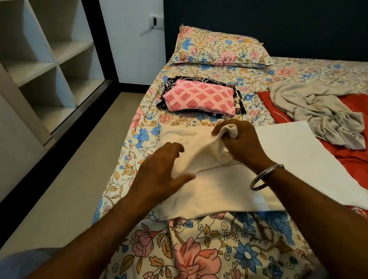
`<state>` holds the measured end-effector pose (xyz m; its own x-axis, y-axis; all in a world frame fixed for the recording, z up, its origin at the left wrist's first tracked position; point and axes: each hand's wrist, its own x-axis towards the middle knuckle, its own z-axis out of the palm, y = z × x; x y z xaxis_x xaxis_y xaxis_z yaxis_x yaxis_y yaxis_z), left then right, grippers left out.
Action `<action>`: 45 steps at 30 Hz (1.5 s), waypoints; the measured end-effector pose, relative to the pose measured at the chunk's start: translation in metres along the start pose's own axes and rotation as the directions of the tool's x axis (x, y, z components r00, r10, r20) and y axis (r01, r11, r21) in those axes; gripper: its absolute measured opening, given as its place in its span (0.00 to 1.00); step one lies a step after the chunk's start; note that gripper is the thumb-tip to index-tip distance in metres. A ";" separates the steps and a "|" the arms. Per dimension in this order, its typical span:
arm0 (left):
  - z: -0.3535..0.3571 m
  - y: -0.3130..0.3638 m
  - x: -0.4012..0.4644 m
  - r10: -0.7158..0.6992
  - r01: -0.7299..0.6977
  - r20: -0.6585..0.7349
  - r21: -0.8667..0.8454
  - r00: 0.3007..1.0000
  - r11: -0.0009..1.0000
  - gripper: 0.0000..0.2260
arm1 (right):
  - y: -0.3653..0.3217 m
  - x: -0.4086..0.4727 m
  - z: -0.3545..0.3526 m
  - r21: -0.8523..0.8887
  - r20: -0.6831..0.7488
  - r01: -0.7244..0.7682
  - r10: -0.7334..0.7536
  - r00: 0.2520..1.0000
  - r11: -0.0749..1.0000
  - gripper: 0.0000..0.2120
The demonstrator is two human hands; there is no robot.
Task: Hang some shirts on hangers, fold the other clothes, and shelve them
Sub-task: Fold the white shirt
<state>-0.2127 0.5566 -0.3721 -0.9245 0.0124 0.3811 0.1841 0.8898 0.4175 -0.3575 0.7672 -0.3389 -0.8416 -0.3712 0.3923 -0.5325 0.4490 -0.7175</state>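
Folding under way on the bed [208, 257]: cream cloth [214, 187] spread near centre, right hand [242, 144] gripping a bunched corner, left hand [159, 173] open, fingers spread just above the fabric. Best pulled taut and smoothed flat before creasing. Counted: one pillow [218, 47], two folded pieces [200, 99] stacked far, one grey garment [320, 112] crumpled right on red cloth [365, 159].

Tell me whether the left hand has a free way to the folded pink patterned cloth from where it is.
Probably yes. The left hand is open over the cream cloth and holds nothing. The pink patterned cloth lies farther up the bed, with only flat bedding between. The right hand, gripping the cream cloth, stays off to the side.
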 end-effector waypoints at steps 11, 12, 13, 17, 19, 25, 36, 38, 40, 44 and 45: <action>-0.002 0.003 0.000 -0.210 0.146 0.314 0.216 0.926 0.966 0.09 | 0.023 0.008 -0.064 -0.020 0.135 -0.060 0.062 0.989 0.998 0.15; -0.004 0.003 0.000 -0.211 0.142 0.325 0.223 0.922 0.964 0.08 | 0.020 0.011 -0.067 0.013 0.104 -0.033 0.032 0.994 0.999 0.13; -0.006 0.004 0.000 -0.213 0.138 0.337 0.231 0.917 0.963 0.08 | 0.016 0.014 -0.070 0.058 0.066 -0.014 0.010 0.998 0.998 0.10; -0.007 0.002 0.005 -0.177 0.119 0.247 0.233 0.953 0.965 0.22 | 0.008 0.015 -0.069 0.082 0.097 -0.130 0.122 0.988 0.988 0.12; -0.005 0.000 0.016 -0.163 0.143 0.126 0.157 0.979 0.977 0.22 | 0.016 0.003 -0.060 -0.027 0.198 -0.264 0.264 0.944 0.964 0.15; 0.021 0.006 0.071 -0.098 0.099 0.140 -0.005 0.985 0.995 0.33 | 0.025 -0.016 -0.029 -0.043 0.386 -0.215 0.214 0.897 0.976 0.17; 0.044 0.057 0.160 -0.030 0.042 0.060 -0.205 0.998 0.978 0.13 | 0.017 -0.010 -0.033 0.145 0.416 -0.297 0.214 0.884 0.944 0.11; 0.039 0.065 0.160 0.034 -0.040 -0.032 -0.190 0.999 0.981 0.10 | 0.023 -0.008 -0.025 0.008 0.432 -0.258 0.230 0.872 0.966 0.15; 0.033 0.074 0.156 0.078 -0.112 -0.162 -0.212 0.984 0.971 0.07 | 0.033 -0.004 -0.021 -0.109 0.327 -0.245 0.268 0.906 0.963 0.21; 0.030 0.089 0.144 0.173 -0.254 -0.320 -0.231 0.932 0.939 0.05 | 0.047 0.000 -0.029 -0.285 0.175 -0.250 0.306 0.936 0.925 0.22; 0.032 0.094 0.142 0.194 -0.277 -0.319 -0.242 0.928 0.930 0.05 | 0.049 0.001 -0.031 -0.352 0.150 -0.238 0.306 0.940 0.905 0.22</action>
<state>-0.3368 0.6569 -0.3048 -0.7154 0.0384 0.6976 0.5085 0.7133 0.4823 -0.3874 0.8144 -0.3556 -0.9405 -0.3340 0.0631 -0.3135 0.7807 -0.5405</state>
